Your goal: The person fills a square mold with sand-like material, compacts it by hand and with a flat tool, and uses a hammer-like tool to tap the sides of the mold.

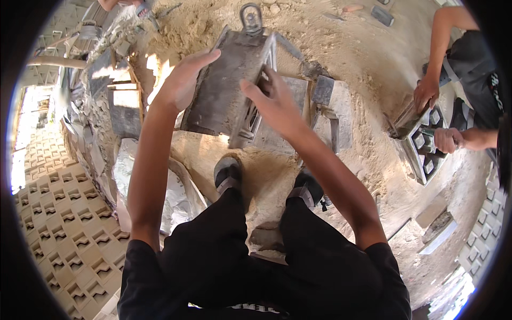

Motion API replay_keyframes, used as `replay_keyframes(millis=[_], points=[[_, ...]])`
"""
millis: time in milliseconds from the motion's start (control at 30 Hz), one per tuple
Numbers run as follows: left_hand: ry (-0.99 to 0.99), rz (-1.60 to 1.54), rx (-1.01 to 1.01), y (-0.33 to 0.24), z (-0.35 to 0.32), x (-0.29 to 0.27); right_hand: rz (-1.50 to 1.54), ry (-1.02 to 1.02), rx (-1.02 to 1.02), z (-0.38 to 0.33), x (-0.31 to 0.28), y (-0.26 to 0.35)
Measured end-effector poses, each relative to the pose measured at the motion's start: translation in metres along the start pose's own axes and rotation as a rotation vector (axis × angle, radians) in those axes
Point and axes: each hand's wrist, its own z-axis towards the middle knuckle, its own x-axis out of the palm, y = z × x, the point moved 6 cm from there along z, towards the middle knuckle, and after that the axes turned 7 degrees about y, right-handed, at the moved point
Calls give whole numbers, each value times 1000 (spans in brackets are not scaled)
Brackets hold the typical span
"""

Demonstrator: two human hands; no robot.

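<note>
Dark metal box (pixel 221 80) is leaning at a tilt over sandy floor (pixel 341 58), just beyond the wearer's shoes (pixel 229 169). R hand (pixel 277 101) is gripping its right side — thumb on top, fingers curling around the edge. L hand (pixel 184 82) is touching the left edge; its fingers are mostly hiding, so can't tell if gripping. Far R, co-worker's hand (pixel 426 93) is resting approx. at a patterned frame's (pixel 413 152) edge.

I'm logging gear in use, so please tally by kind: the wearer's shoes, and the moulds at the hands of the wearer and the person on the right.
Moulds: 2, one box-shaped, one latticed
Shoes: 2
Total: 4
</note>
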Motion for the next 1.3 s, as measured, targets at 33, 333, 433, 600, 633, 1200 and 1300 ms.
replay_keyframes(millis=[33,333,433,600,633,1200,1300], points=[[33,-67,-24,5,-1,1,-7,-8,21,-3,-3,-3],[-87,-26,144,87,23,-53,-462,-253,189,-81,-51,25],[-151,-9,-26,173,34,-40,-356,-430,55,-101,-77,-3],[9,-140,-147,221,28,53,-109,-592,98,-126,-121,-54],[50,-234,-135,219,28,66,-83,-614,96,-129,-127,-61],[-270,-344,-77,203,9,40,-141,-606,60,-98,-112,-104],[-352,-285,-105,235,5,15,-179,-529,161,-81,-95,-99]])
